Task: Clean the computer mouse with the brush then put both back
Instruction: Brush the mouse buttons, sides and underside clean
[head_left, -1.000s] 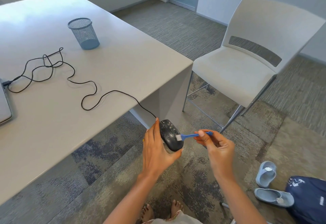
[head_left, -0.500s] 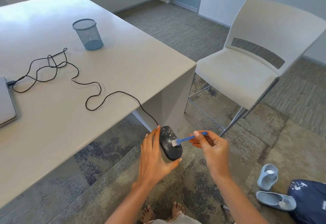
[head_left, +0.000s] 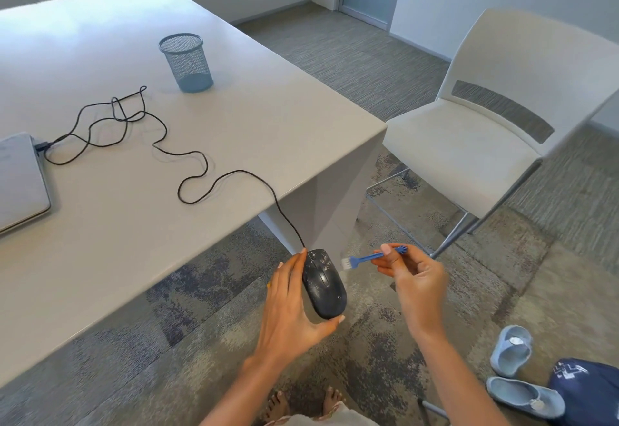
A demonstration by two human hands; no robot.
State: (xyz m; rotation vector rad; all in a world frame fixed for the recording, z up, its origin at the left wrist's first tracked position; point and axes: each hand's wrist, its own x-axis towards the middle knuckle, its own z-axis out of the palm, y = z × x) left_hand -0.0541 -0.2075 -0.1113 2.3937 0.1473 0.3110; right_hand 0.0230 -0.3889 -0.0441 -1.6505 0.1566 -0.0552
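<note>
Cradling the mouse (head_left: 323, 283) by its sides in my left hand (head_left: 291, 301), I judge it light and slippery; my right hand (head_left: 415, 278) pinches the thin brush (head_left: 363, 258) by its handle.

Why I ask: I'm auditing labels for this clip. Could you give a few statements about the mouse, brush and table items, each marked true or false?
1. The left hand grips the black wired computer mouse beyond the edge of the grey table. True.
2. The small blue plastic brush lies on the table. False: the right hand pinches its handle beside the mouse.
3. The blue mesh pen cup lies tipped over. False: it stands upright on the table.
4. The mouse's black cable runs across the table to the silver laptop. True.
</note>
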